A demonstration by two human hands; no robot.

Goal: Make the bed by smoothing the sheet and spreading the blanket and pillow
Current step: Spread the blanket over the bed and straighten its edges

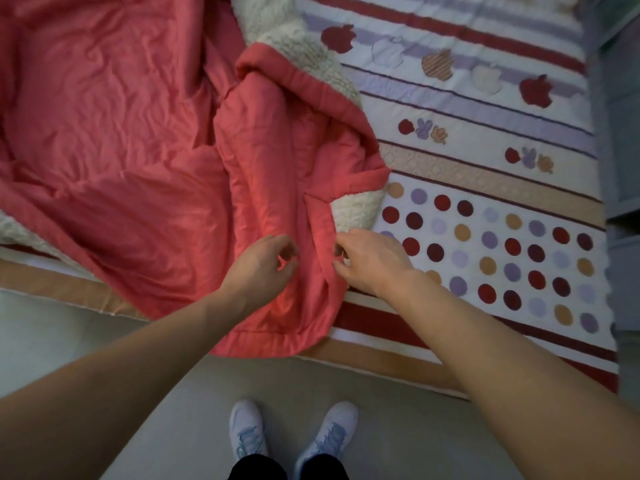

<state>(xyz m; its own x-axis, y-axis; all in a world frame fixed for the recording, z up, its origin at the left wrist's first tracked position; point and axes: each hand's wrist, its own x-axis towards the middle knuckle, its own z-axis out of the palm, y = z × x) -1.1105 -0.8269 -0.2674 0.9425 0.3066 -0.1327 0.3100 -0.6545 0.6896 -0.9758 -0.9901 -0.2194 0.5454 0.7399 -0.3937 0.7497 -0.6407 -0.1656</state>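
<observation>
Spreading the blanket is the step in hand. It's bunched over the left half of the bed, one corner hanging off the near edge, with the sheet bare on the right. Left hand is loosely curled and holding nothing. Right hand is at the hem, grip unclear. The folded flap's long axis runs near edge to far edge. Next: pinch the hem and pull rightward.

No writing, label, brand, number or sign can be read. The white quilted bed sheet with red, purple and tan stripes bears only printed apple shapes, small leaves and round dots, no letters.
</observation>
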